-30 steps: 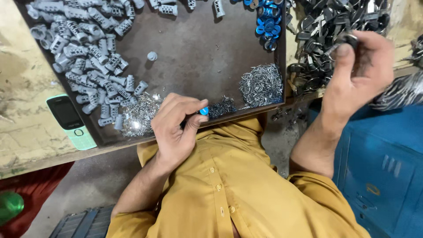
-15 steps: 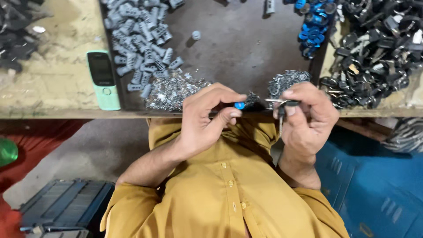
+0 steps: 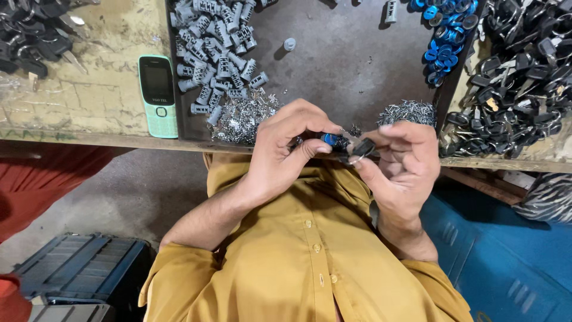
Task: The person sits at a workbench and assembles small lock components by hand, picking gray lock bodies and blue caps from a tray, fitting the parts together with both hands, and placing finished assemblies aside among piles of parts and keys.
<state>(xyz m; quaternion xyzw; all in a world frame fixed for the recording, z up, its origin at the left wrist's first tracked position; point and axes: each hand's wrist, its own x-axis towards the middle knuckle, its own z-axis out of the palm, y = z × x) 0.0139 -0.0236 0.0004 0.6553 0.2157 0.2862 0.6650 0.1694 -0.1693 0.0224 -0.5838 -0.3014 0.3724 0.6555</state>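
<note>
My left hand (image 3: 283, 149) pinches a small blue ring piece (image 3: 329, 139) between thumb and fingers. My right hand (image 3: 402, 158) holds a black key head (image 3: 361, 149) with a metal end, its tip touching the blue piece. Both hands meet just over the front edge of the dark metal tray (image 3: 339, 53), above my yellow shirt. Behind my hands lie two heaps of small shiny metal bits (image 3: 241, 119) (image 3: 408, 111).
A pile of grey ribbed cylinders (image 3: 217, 56) fills the tray's left part; blue rings (image 3: 444, 30) sit at its right edge. Black key heads (image 3: 518, 77) are heaped at the right. A green push-button phone (image 3: 158, 95) lies on the worn bench. A dark crate (image 3: 77, 271) stands below left.
My right hand came back from the black key heap holding a key head and met my left hand. The two pieces are now pressed together at the tray's front edge.
</note>
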